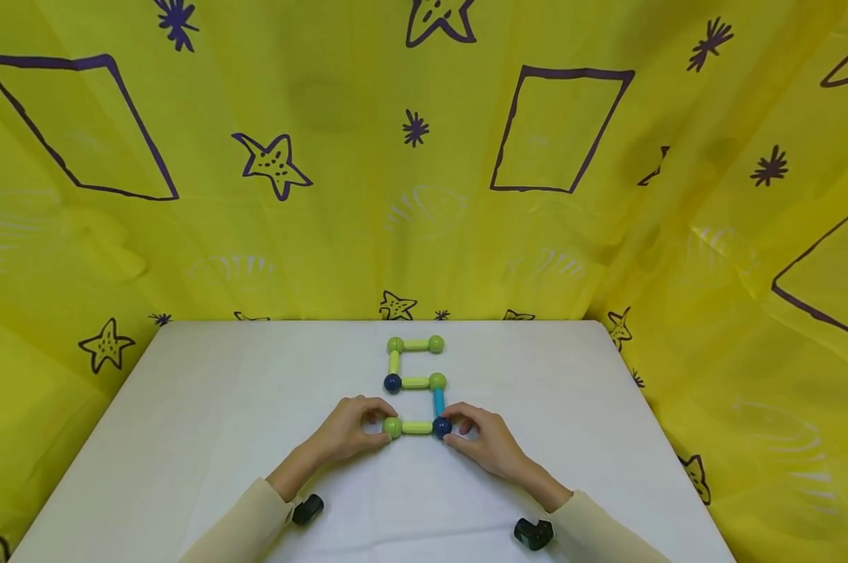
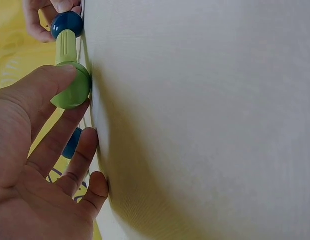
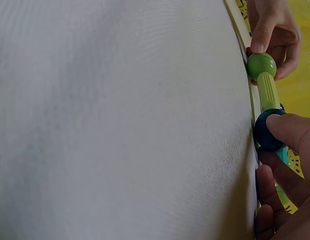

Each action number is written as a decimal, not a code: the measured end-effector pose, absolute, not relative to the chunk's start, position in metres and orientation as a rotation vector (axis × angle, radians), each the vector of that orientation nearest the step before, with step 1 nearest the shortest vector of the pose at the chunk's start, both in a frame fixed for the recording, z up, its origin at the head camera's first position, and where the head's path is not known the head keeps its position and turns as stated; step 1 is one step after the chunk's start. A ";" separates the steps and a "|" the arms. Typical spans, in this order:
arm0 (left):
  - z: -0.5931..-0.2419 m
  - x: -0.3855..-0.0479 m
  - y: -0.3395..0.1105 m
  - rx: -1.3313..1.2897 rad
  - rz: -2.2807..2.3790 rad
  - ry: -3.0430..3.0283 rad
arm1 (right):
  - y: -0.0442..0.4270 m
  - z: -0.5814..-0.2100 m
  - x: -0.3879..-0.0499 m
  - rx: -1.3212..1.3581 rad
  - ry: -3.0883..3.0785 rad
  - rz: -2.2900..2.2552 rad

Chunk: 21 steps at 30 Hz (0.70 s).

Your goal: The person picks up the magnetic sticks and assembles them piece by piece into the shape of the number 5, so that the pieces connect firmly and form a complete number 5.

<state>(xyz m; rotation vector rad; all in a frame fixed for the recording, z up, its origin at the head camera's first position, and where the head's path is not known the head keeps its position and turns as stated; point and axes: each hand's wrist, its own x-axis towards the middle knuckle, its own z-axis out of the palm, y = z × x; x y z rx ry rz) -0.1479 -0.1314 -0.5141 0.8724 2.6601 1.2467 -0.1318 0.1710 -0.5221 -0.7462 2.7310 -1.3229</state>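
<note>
Ball-and-rod building pieces lie joined on the table in a shape like a 5 or an S. My left hand (image 1: pixel 354 429) pinches the green ball (image 1: pixel 392 427) at the near left end between thumb and finger. A ridged light-green rod (image 1: pixel 417 428) runs from that ball to a dark blue ball (image 1: pixel 441 426). My right hand (image 1: pixel 489 442) pinches this dark blue ball, thumb on its near side. From there a blue rod (image 1: pixel 438 402) leads up to another green ball (image 1: pixel 438 381). In the right wrist view the rod (image 3: pixel 267 92) spans both balls.
Farther back, the chain goes on through a second dark blue ball (image 1: pixel 392 383) to green balls at the top, the last one (image 1: pixel 436 344) at upper right. A white cloth covers the table (image 1: pixel 241 375). Yellow patterned curtains (image 1: pixel 339 234) hang behind and on both sides.
</note>
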 end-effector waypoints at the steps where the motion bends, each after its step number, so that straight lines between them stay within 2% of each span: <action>1: -0.514 -0.148 -0.131 0.870 1.244 2.660 | 0.171 -0.522 -0.131 -0.748 2.731 -1.324; 21: -0.513 -0.148 -0.131 0.840 1.223 2.664 | 0.173 -0.520 -0.132 -0.758 2.703 -1.326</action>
